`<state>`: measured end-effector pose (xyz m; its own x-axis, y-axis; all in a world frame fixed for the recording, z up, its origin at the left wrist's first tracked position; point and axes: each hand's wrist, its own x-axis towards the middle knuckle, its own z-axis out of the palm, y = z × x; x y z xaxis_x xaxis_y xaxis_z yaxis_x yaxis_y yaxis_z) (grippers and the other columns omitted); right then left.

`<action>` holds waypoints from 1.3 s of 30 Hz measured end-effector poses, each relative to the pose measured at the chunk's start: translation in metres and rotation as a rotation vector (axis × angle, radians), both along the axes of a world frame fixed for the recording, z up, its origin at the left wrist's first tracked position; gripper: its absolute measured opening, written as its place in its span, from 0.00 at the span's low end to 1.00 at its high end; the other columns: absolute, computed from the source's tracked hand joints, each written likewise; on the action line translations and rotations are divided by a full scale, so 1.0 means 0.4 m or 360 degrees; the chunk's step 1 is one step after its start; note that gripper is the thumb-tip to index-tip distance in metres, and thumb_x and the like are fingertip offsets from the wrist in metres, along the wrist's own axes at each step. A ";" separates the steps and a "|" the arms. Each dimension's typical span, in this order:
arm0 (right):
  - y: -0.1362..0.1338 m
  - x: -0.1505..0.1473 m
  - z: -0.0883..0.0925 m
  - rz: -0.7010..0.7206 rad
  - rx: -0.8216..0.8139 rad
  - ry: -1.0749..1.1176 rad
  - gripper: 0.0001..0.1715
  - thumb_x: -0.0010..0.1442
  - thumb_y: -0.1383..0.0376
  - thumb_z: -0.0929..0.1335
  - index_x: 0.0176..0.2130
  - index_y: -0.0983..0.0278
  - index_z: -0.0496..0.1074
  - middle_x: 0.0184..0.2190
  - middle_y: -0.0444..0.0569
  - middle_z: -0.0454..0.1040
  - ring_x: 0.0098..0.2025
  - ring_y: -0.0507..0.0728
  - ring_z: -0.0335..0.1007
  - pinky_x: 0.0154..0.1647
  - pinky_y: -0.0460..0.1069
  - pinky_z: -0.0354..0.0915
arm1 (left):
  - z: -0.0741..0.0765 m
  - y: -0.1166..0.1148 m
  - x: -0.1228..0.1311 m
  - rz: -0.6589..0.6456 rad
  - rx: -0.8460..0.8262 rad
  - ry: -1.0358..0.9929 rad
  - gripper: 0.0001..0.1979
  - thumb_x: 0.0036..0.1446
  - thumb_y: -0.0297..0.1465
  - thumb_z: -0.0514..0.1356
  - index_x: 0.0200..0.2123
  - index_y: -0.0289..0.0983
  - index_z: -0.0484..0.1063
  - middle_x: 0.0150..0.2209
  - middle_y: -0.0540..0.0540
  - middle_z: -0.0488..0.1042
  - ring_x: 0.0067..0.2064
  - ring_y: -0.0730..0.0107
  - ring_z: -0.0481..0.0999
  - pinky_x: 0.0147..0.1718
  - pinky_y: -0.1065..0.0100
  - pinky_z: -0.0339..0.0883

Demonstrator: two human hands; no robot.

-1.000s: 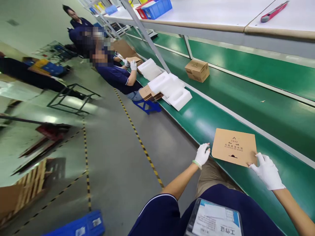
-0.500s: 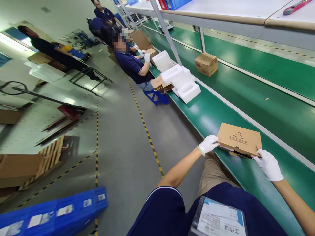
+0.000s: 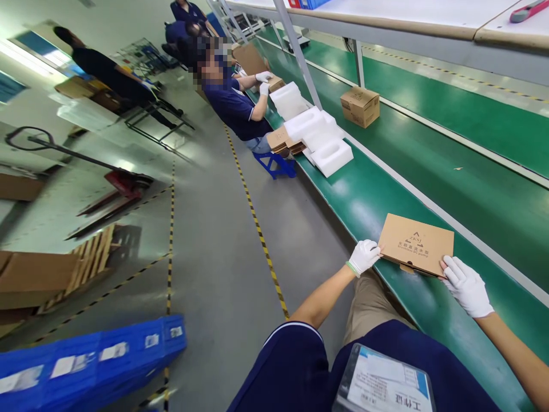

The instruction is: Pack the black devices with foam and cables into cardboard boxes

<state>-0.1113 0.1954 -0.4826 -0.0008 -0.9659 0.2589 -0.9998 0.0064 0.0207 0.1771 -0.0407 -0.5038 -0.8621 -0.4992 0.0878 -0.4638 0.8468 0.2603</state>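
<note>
A flat brown cardboard box [image 3: 416,243], printed "Brushless DC pump", lies on the green workbench [image 3: 355,194] in front of me. Its lid is down, and a small tab sticks out at the front edge. White gloves with bare fingertips cover both hands. My left hand [image 3: 364,256] pinches the box's left front corner. At the right front corner, my right hand [image 3: 466,286] has its fingers closed on the side, thumb hidden from view. Further up the bench lie white foam inserts [image 3: 332,155] beside a stack of flat cardboard pieces [image 3: 278,139].
A closed carton [image 3: 360,107] stands on the green conveyor behind the bench rail. A seated co-worker [image 3: 231,109] handles another box up the line. Overhead runs a white shelf [image 3: 386,14]. Blue crates [image 3: 94,360], a pallet jack [image 3: 124,183] and a wooden pallet [image 3: 94,257] occupy the floor leftward.
The box's lid has come down at the front, and the gap there has narrowed. My right fingers have shifted slightly up the corner. The seated co-worker's hands have moved over their box.
</note>
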 end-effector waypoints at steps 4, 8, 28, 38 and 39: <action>0.009 0.002 -0.033 0.0020 0.0072 -0.0093 0.22 0.64 0.64 0.63 0.56 0.67 0.69 0.59 0.53 0.66 0.61 0.64 0.59 0.60 0.58 0.60 | 0.027 0.025 -0.006 -0.0090 -0.0049 0.0107 0.19 0.63 0.42 0.52 0.50 0.38 0.71 0.56 0.37 0.66 0.55 0.53 0.66 0.44 0.56 0.65; 0.023 -0.004 -0.056 0.0079 0.0164 -0.0105 0.25 0.64 0.62 0.63 0.58 0.69 0.66 0.61 0.56 0.62 0.63 0.66 0.56 0.61 0.60 0.58 | 0.007 0.067 -0.027 -0.0325 -0.0067 0.0090 0.18 0.64 0.35 0.51 0.54 0.35 0.67 0.60 0.39 0.64 0.63 0.57 0.59 0.54 0.57 0.62; -0.113 0.240 -0.001 0.0049 -0.0224 -0.0269 0.10 0.62 0.70 0.66 0.40 0.62 0.77 0.40 0.50 0.76 0.44 0.56 0.69 0.43 0.50 0.61 | -0.074 0.150 -0.082 0.0222 -0.0049 0.0320 0.31 0.46 0.52 0.64 0.48 0.38 0.71 0.56 0.42 0.70 0.61 0.53 0.63 0.58 0.52 0.55; -0.105 0.244 -0.066 -0.0020 -0.0185 -0.0101 0.19 0.62 0.65 0.67 0.53 0.60 0.72 0.55 0.55 0.69 0.56 0.65 0.61 0.55 0.59 0.60 | -0.087 0.171 -0.097 0.0393 -0.0050 0.0382 0.35 0.43 0.58 0.63 0.46 0.38 0.72 0.53 0.39 0.72 0.60 0.51 0.64 0.60 0.50 0.51; -0.103 0.242 -0.072 -0.0009 -0.0188 -0.0107 0.19 0.61 0.66 0.67 0.53 0.60 0.72 0.55 0.55 0.68 0.56 0.65 0.60 0.55 0.59 0.60 | -0.087 0.171 -0.096 0.0395 -0.0034 0.0358 0.35 0.42 0.58 0.63 0.46 0.38 0.72 0.53 0.39 0.72 0.60 0.51 0.64 0.60 0.50 0.51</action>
<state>-0.0144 0.1541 -0.5115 -0.0275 -0.9286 0.3701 -0.9988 0.0107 -0.0474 0.1386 0.0278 -0.5385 -0.6722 -0.6875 0.2748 -0.5895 0.7215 0.3631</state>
